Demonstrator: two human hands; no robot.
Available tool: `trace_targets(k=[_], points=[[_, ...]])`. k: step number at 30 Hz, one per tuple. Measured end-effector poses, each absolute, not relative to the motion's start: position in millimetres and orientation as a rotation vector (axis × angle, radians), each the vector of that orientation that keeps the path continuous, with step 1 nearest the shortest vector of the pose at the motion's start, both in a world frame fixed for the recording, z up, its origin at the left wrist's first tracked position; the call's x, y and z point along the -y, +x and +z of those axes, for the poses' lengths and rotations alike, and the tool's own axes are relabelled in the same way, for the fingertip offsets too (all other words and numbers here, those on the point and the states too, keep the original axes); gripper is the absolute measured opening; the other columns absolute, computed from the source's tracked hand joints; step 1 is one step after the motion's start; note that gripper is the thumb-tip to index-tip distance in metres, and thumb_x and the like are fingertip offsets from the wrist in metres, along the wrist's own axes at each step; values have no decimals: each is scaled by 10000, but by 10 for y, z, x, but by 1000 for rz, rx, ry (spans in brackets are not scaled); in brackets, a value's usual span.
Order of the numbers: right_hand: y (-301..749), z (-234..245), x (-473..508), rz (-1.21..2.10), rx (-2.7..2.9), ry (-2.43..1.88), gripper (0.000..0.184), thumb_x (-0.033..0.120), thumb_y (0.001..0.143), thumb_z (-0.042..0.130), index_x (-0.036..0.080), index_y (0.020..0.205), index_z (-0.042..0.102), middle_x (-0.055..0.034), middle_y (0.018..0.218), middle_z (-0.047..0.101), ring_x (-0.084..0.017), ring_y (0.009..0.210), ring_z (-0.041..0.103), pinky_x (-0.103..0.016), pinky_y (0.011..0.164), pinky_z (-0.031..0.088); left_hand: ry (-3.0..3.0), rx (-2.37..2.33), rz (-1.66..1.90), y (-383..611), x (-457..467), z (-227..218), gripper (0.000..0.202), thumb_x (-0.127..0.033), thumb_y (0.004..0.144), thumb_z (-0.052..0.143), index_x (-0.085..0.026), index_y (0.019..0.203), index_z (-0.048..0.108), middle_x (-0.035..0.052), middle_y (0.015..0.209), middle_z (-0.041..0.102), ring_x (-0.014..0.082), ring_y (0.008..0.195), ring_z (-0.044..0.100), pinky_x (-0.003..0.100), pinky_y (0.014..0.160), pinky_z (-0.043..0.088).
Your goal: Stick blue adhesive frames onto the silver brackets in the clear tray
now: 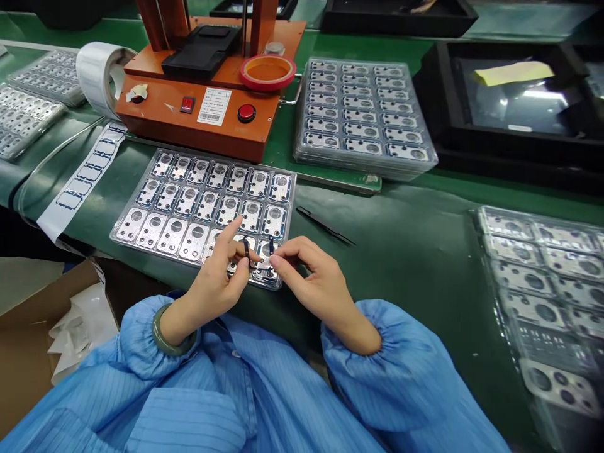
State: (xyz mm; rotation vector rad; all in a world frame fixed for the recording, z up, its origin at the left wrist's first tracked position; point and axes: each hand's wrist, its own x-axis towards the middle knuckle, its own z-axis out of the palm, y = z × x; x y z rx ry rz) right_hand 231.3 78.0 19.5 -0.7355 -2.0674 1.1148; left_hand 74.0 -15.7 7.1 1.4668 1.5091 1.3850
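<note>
We see the left hand (219, 277) and the right hand (317, 282) meeting over the near right corner of a clear tray (141, 240) of silvery metal plates that lies on the green desk (415, 245). The left thumb and middle finger are pinched together on a small dark strip (246, 246) held upright, with the forefinger lifted free above it. The right fingers are drawn together just beside them, closed on a second strip (271, 243), their tips touching the plate at the tray's corner. Black tweezers (325, 226) lie on the desk just beyond the right fingers. Farther beyond both stands an orange machine (198, 119), with a stack of filled trays (363, 113) to its right. Well to the left of the fingers, a strip of labels (85, 179) trails off a white roll (97, 69).
</note>
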Motion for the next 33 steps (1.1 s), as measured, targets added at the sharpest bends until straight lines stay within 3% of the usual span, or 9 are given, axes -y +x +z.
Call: trace_targets(k=[4,8,12,15,19,22,26,33], points=[[2314,175,-762,1097,2044,-685,117,172,866,597,192,752,585,-2,730,575,-107,601,504,-240,523,411,1483,-1533,1375,726,162,53,667,-137,930,422,-269,1499,99,75,1017,642,158,884,608,362,877,502],[2313,150,-743,1003,1971,-651,105,150,863,606,204,775,585,0,738,588,-121,648,529,-254,557,425,1507,-1554,1234,627,176,57,763,-151,928,450,-304,1509,-22,128,1282,571,182,1009,625,373,907,488],[2307,150,-729,1008,1884,-664,94,170,870,606,213,787,599,1,737,590,-131,665,539,-268,582,434,1413,-1619,1323,562,182,94,663,-219,935,480,-325,1487,128,135,1415,464,179,987,638,314,766,508],[2305,159,-727,1100,1823,-688,97,201,871,609,216,776,614,3,742,595,-129,673,544,-265,596,440,1366,-1656,1403,563,173,128,479,-273,916,528,-273,1371,380,123,1348,500,168,950,622,283,709,496],[2294,163,-727,1276,1800,-762,130,288,859,634,209,755,633,-7,753,614,-138,693,569,-267,606,454,1450,-1681,1402,566,153,161,267,-283,883,582,-218,1142,575,99,1195,573,200,1062,571,322,835,474],[2278,164,-728,1376,1785,-784,165,328,847,646,205,737,636,-5,745,617,-136,684,571,-262,599,452,1437,-1683,1411,565,142,165,150,-283,859,617,-215,992,628,90,1151,593,222,1133,542,339,861,474],[2269,160,-739,1447,1780,-795,169,335,832,656,203,727,642,-4,738,613,-132,666,563,-254,582,441,1343,-1692,1403,573,135,166,61,-260,838,638,-201,825,637,78,1084,607,205,1081,573,330,852,484],[2297,155,-766,1466,1828,-894,162,353,815,661,218,726,663,-12,752,616,-147,691,573,-262,643,451,1339,-1719,1418,565,116,233,69,-221,820,639,-182,764,631,84,1022,609,185,1019,598,323,858,487]])
